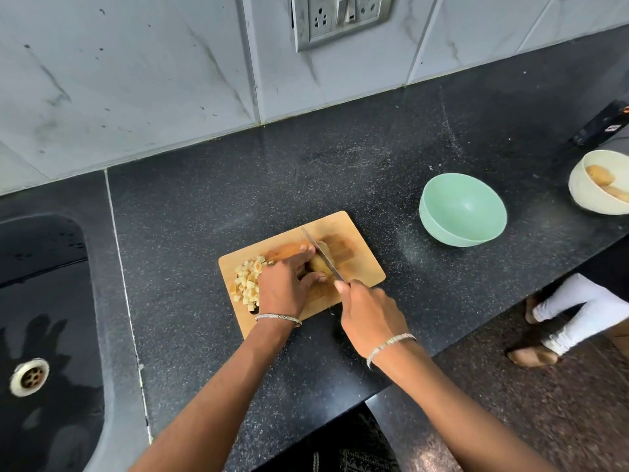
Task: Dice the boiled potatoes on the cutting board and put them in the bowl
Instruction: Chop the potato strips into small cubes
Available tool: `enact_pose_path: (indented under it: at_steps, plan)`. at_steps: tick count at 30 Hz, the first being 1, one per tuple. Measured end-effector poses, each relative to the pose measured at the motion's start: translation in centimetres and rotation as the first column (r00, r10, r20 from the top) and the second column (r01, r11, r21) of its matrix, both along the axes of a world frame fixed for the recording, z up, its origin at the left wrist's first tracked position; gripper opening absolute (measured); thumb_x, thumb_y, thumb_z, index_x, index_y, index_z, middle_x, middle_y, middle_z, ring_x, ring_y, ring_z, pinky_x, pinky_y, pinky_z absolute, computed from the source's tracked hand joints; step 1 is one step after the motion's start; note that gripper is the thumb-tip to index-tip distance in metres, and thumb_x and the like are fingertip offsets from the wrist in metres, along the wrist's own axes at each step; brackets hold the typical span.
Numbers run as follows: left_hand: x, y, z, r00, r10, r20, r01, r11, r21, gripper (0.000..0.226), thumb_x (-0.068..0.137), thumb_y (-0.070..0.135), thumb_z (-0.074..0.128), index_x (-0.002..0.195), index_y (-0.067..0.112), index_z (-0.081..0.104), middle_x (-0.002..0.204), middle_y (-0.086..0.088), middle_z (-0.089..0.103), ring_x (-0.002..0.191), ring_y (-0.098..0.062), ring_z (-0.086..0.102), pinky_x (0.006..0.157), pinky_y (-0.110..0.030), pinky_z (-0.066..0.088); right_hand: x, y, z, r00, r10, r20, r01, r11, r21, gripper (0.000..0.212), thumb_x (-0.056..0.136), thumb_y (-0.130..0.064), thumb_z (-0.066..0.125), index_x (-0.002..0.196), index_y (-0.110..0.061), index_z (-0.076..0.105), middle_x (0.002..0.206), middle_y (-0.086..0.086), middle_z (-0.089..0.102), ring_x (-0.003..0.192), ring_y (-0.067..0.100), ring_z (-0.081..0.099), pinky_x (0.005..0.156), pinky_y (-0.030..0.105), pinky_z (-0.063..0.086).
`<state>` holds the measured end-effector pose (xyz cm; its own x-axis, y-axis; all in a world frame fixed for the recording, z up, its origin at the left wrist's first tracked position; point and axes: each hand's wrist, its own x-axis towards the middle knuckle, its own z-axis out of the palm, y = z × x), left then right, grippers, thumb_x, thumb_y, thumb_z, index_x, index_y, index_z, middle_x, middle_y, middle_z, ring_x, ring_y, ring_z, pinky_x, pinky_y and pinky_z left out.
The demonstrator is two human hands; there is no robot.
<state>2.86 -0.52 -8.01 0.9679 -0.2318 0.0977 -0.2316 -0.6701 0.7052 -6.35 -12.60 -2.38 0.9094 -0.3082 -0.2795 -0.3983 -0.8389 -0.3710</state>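
Observation:
A wooden cutting board (360,264) lies on the black counter. On it, my left hand (286,281) holds a whole boiled potato (318,264) between fingers and thumb. My right hand (371,311) grips the handle of a knife (321,255), whose blade rests across the potato. A heap of several pale potato dice (246,279) sits at the board's left end. A mint-green bowl (463,214) stands to the right of the board, with nothing inside.
A cream bowl (585,189) with whole potatoes (599,175) sits at the far right edge. A black sink (41,318) with a drain lies to the left. The tiled wall with a socket plate (340,18) runs behind. A person's feet (534,356) show below the counter edge.

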Motion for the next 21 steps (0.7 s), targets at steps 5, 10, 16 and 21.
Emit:
enact_pose_path:
  at_steps: [5,10,16,21]
  plan:
    - [-0.1,0.0,0.0,0.997,-0.021,0.070,0.017,0.998,0.058,0.040,0.075,0.024,0.080,0.114,0.020,0.072,0.095,-0.003,0.075,0.081,-0.025,0.071,0.068,-0.026,0.047,2.3,1.0,-1.2,1.000,0.008,0.023,-0.007,0.999,-0.035,0.046,0.105,-0.046,0.023,0.109,-0.015,0.056,0.104,0.015,0.066,0.097,0.040,0.063,0.066,0.038,0.037]
    - [0.0,0.0,0.0,1.000,-0.016,0.019,0.016,1.000,0.014,0.046,0.074,0.027,0.081,0.117,0.019,0.070,0.103,-0.002,0.074,0.087,-0.020,0.071,0.073,-0.029,0.053,-2.2,0.2,-1.8,1.000,0.022,-0.022,-0.024,0.994,-0.104,0.046,0.103,-0.048,0.020,0.107,-0.015,0.052,0.097,0.014,0.068,0.094,0.038,0.066,0.061,0.036,0.038]
    - [0.1,0.0,0.0,1.000,-0.003,-0.011,0.003,1.000,0.025,0.043,0.077,0.028,0.079,0.118,0.021,0.069,0.095,-0.003,0.076,0.090,-0.021,0.070,0.076,-0.026,0.049,0.2,0.8,-2.9,1.000,0.009,-0.017,-0.010,0.997,-0.075,0.044,0.104,-0.046,0.025,0.106,-0.013,0.054,0.102,0.015,0.067,0.096,0.040,0.065,0.062,0.036,0.036]
    - [0.1,-0.1,0.3,0.998,0.003,-0.061,-0.004,1.000,-0.025,0.046,0.075,0.026,0.081,0.119,0.021,0.069,0.100,-0.003,0.075,0.092,-0.018,0.070,0.083,-0.029,0.053,-1.5,0.2,-2.8,1.000,0.004,-0.025,-0.005,0.999,-0.048,0.049,0.102,-0.050,0.022,0.105,-0.014,0.055,0.100,0.017,0.067,0.095,0.042,0.064,0.064,0.038,0.037]
